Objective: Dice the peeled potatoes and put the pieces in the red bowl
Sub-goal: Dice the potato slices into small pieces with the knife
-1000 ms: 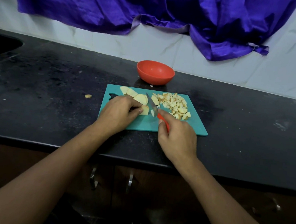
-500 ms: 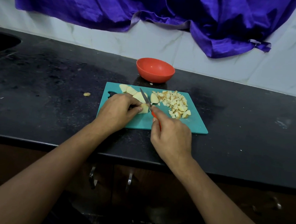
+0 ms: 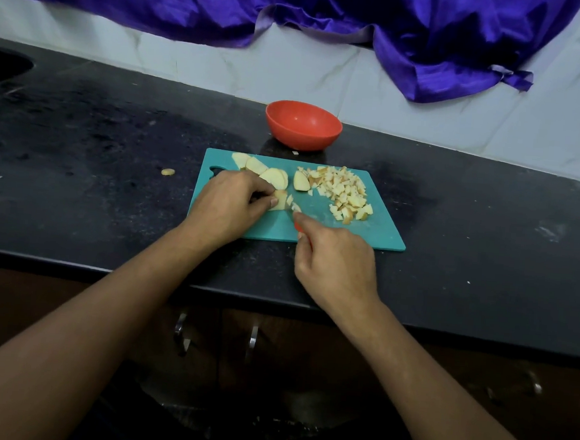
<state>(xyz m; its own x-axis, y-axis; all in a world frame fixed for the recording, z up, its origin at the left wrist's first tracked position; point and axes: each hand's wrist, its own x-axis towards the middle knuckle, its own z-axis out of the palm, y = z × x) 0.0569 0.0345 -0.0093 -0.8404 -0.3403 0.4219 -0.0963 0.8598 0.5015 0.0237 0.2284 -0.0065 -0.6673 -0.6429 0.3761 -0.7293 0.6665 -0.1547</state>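
Note:
A teal cutting board (image 3: pixel 380 236) lies on the black counter. My left hand (image 3: pixel 229 207) pinches a potato piece (image 3: pixel 279 200) near the board's middle. My right hand (image 3: pixel 335 264) grips a red-handled knife (image 3: pixel 296 217); its blade lies low against that piece and is mostly hidden. Several larger potato slices (image 3: pixel 273 175) sit at the board's far left, one chunk (image 3: pixel 301 182) beside them. A heap of diced potato (image 3: pixel 343 192) fills the far right of the board. The red bowl (image 3: pixel 304 124) stands behind the board; nothing shows inside it.
A stray potato scrap (image 3: pixel 167 172) lies on the counter (image 3: pixel 97 158) left of the board, and a tiny bit sits just before the bowl. A sink edge (image 3: pixel 4 65) shows at far left. Purple cloth (image 3: pixel 296 10) hangs on the tiled wall. Cabinet handles (image 3: pixel 180 332) are below.
The knife blade, raised and pointing away half a second ago, has come down close to the piece my left hand holds. My right hand drew back toward me. The camera view shifted slightly.

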